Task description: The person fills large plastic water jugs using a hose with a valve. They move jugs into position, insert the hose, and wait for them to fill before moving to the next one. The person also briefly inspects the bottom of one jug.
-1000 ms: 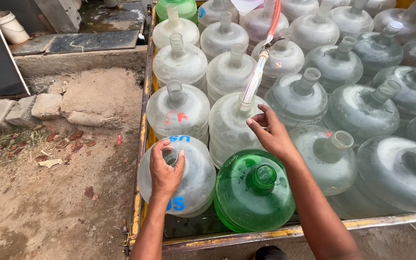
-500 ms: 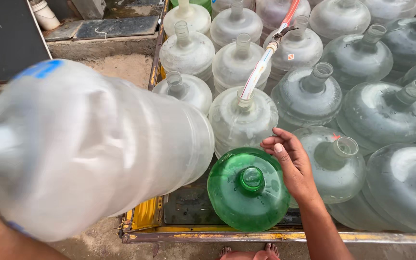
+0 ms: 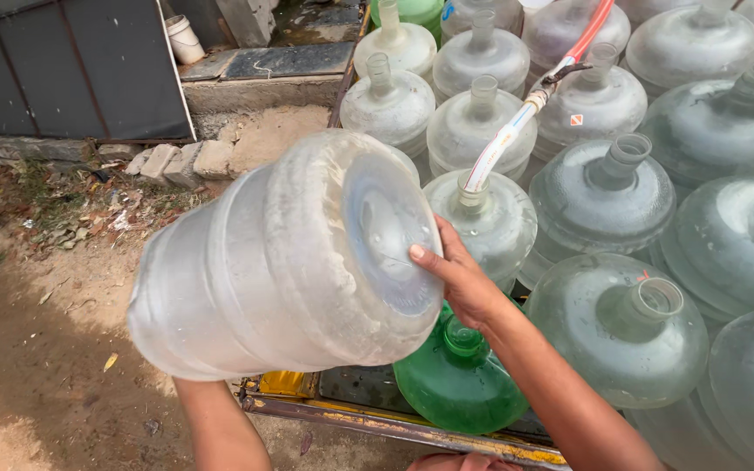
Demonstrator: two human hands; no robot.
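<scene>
Cloudy, scuffed translucent plastic jug point(image 3: 281, 262)

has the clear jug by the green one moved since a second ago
Yes. The clear jug has left its slot beside the green jug and lies tipped sideways outside the cart, in both hands.

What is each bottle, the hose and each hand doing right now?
Big clear jug: lifted, tipped on its side, looks empty.
Right hand: flat against the jug's base.
Left hand: hidden behind the jug.
Green jug: upright, uncapped, on the cart.
Hose: end stuck in a clear jug's neck.
Other clear jugs: upright, uncapped.
</scene>
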